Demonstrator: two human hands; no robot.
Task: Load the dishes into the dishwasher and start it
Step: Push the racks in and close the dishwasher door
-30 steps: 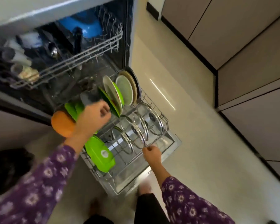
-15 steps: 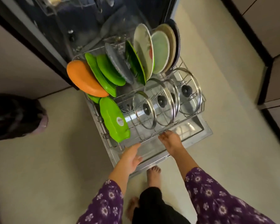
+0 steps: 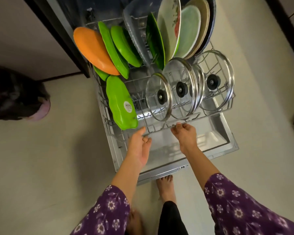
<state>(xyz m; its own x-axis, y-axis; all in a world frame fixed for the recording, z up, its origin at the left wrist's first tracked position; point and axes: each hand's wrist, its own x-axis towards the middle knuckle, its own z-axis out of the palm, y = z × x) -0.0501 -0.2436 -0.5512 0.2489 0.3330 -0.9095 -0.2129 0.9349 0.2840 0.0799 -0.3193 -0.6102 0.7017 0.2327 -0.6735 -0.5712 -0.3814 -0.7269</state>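
So the right hand (image 3: 185, 134) has its fingers curled over the front wire rail of the lower rack (image 3: 157, 130), gripping it about midway along. The left hand (image 3: 139, 146) isn't holding anything: fingers loose and relaxed, palm turned inward, a ring showing on one finger. Its fingertips sit just beside the same front rail, left of the right hand, and honestly I can't tell if they touch the wire or not.

The rack is pulled out over the dishwasher door (image 3: 212, 139), which lies flat open with both hands above it. Right behind the rail stand the glass lids (image 3: 182, 89) in a row on edge, black knobs facing the person, overlapping each other a bit. At the rack's left front corner leans a green dish (image 3: 120, 102) with a round sticker on it. Behind that, an orange plate (image 3: 93, 50) tilts at the far left, with green plates (image 3: 116, 48) stacked against it. A clear tray (image 3: 136, 33) stands near the middle, then a dark green plate (image 3: 154, 43), and at the back right a bunch of upright plates (image 3: 188, 31), white, pale green, beige and dark, packed close together.

Purple flowered sleeves (image 3: 236, 206) cover both forearms, and a bare foot (image 3: 166, 187) stands on the pale floor (image 3: 58, 158) just at the door's front edge.
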